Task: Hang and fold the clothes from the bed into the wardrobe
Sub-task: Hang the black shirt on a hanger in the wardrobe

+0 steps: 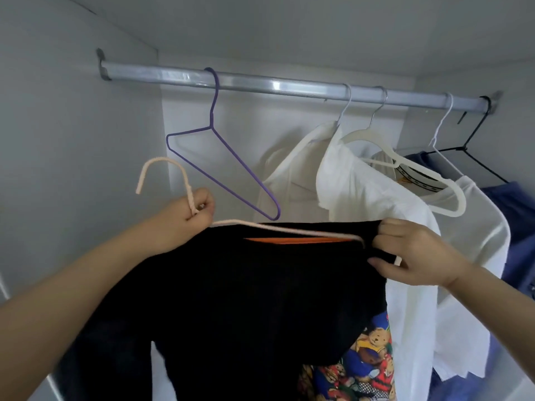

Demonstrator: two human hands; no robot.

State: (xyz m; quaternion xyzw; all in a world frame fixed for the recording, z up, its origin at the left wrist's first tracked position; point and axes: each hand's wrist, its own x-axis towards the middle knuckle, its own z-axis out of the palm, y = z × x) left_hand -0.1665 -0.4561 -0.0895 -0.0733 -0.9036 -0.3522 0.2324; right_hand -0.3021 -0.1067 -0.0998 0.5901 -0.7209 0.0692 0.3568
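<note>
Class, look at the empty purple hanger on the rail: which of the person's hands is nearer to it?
Left. The left hand, gripping the pink hanger, is just left of the purple hanger and its lower end. The right hand, pinching the black shirt, is well off to its right.

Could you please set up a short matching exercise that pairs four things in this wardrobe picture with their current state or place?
Things:
1. pink hanger
2. purple hanger
3. black garment
4. cream hanger

States:
A. hangs bare on the rail
B. carries a white shirt on the rail
C. held at its neck by the left hand, hook off the rail
D. pinched at its shoulder by the right hand

Pairs: 1-C, 2-A, 3-D, 4-B
</note>
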